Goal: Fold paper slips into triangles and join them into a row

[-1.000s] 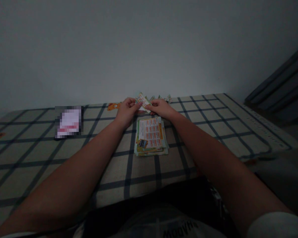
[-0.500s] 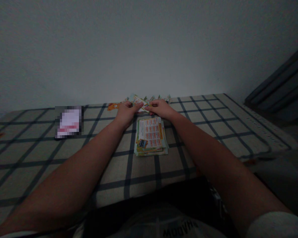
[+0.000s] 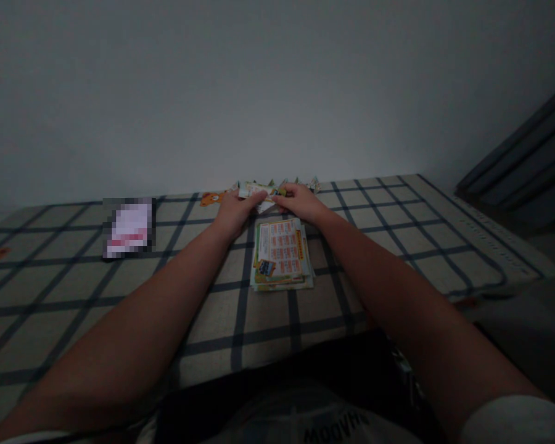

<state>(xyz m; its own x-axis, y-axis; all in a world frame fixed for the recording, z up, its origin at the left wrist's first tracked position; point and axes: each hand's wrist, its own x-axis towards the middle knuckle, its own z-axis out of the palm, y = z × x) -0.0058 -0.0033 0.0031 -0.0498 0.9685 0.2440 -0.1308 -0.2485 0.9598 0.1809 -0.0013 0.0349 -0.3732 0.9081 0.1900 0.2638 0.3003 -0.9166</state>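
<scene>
Between my hands is a printed paper sheet (image 3: 255, 187), partly folded, with a white face showing at its lower edge. My left hand (image 3: 235, 213) pinches its left part, thumb on top. My right hand (image 3: 300, 200) grips the right part between thumb and fingers. Just below, on the checked cloth, lies a stack of printed paper sheets (image 3: 280, 253) with orange and red blocks of print. Behind my hands a row of small folded paper pieces (image 3: 313, 184) stands near the wall, partly hidden by them.
A checked tablecloth (image 3: 213, 333) covers the table, with a bear print (image 3: 210, 198) left of my hands. Over to the left lies a blurred-out pinkish object (image 3: 130, 228). The grey wall (image 3: 277, 92) rises right behind the table's far edge.
The sheet in my hands has turned from slanting to nearly level, and a white flap now shows below it. Both hands stay in about the same place; the stack has not moved.
</scene>
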